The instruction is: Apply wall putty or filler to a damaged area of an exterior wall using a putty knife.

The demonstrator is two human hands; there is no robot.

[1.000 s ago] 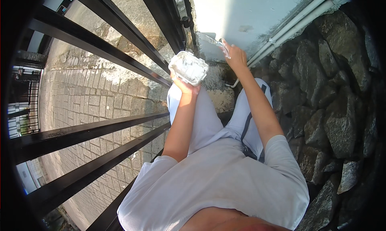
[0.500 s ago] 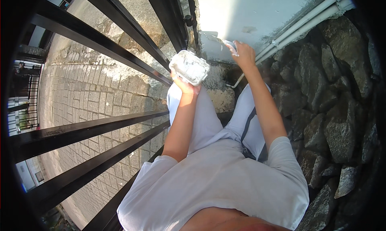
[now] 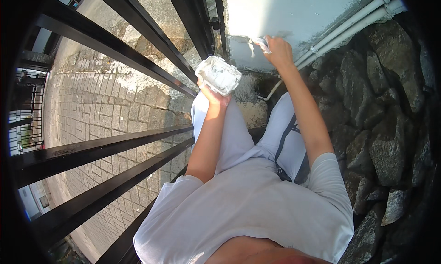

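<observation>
My left hand (image 3: 214,95) is closed around the underside of a white plastic tub (image 3: 237,75), tilted so its inside shows. White paste (image 3: 219,75) coats the tub's bottom and walls. Farther off and to the right, my right hand (image 3: 279,52) grips a putty knife (image 3: 261,44) smeared with white paste; much of it is hidden by the fingers. Its far end is at the lower part of the pale wall (image 3: 294,16), by a rough patch with white paste on it. I cannot tell how firmly it touches.
Black metal fence bars (image 3: 124,46) slant along my left, close to the tub. White pipes (image 3: 349,27) run down the wall's right side, and a thin pipe bends near my knees. Dark rough stones (image 3: 386,149) fill the right. Brick paving (image 3: 110,98) lies beyond the fence.
My right hand has turned and shifted slightly to the right, with the putty knife now angled differently against the wall. The tub has moved a little right and tipped.
</observation>
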